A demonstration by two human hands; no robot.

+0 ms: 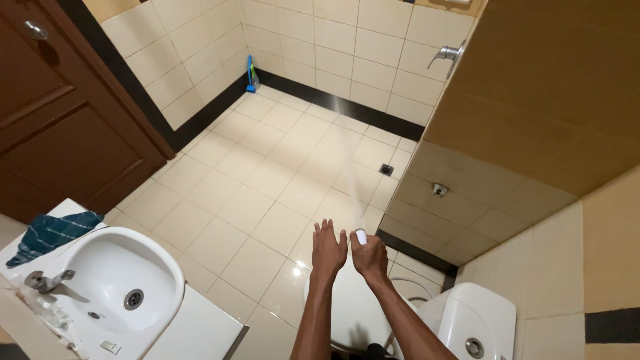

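Glossy cream floor tiles (pixel 267 180) are reflecting light, cream wall tiles (pixel 333 40) are rising above black skirting (pixel 333 101), beside a brown wooden door (pixel 60 127).

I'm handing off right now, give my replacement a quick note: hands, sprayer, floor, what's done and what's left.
Right hand: closed on the white spray nozzle, a thin water jet running out over the tiled floor toward the far wall.
Left hand: open, fingers spread, holding nothing, beside the right.
Both are above the closed toilet lid.
Done: spraying is under way.
Left: cannot tell how much floor is rinsed.
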